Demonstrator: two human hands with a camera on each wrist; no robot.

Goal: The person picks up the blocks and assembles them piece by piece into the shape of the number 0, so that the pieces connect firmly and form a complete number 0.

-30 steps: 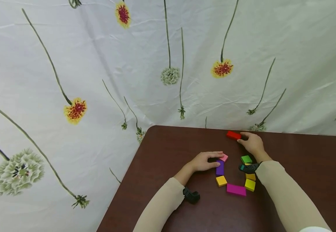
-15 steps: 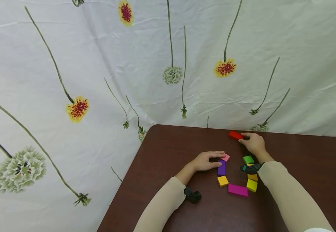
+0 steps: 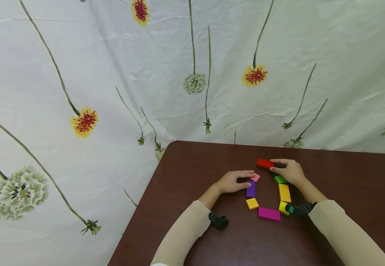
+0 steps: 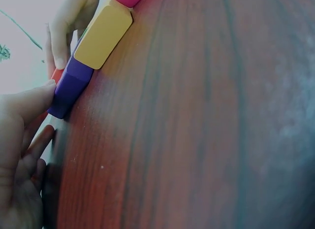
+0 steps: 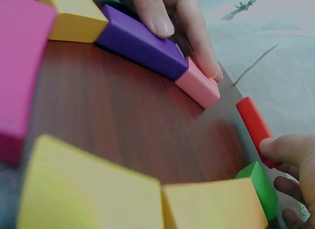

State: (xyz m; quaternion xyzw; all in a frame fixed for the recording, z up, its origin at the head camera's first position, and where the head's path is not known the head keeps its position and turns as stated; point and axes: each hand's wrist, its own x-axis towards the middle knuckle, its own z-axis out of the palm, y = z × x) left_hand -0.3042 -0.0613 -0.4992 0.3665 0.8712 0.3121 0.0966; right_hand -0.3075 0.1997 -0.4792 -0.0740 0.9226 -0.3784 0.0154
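Note:
In the head view my right hand (image 3: 291, 171) pinches one end of a red block (image 3: 264, 163) between thumb and fingers, just beyond the green block (image 3: 280, 179). My left hand (image 3: 231, 182) lies at the left side of a ring of coloured blocks. Its thumb rests on the purple block (image 5: 142, 42) and a finger touches the pink block (image 5: 198, 84), as the right wrist view shows. Part of the pink block is hidden under the fingers in the head view. The red block lies across the ring's far side, apart from the pink one.
The ring continues with a small orange block (image 3: 252, 204), a magenta block (image 3: 269, 213), a yellow block (image 3: 283, 208) and a longer orange block (image 3: 284, 193). The brown table (image 3: 205, 159) ends at a flower-printed cloth (image 3: 166, 55). Black bands circle both wrists.
My right hand has drawn the red block nearer to the green and pink blocks. The right wrist has shifted, uncovering the long orange block. My left hand stays on the purple and pink blocks.

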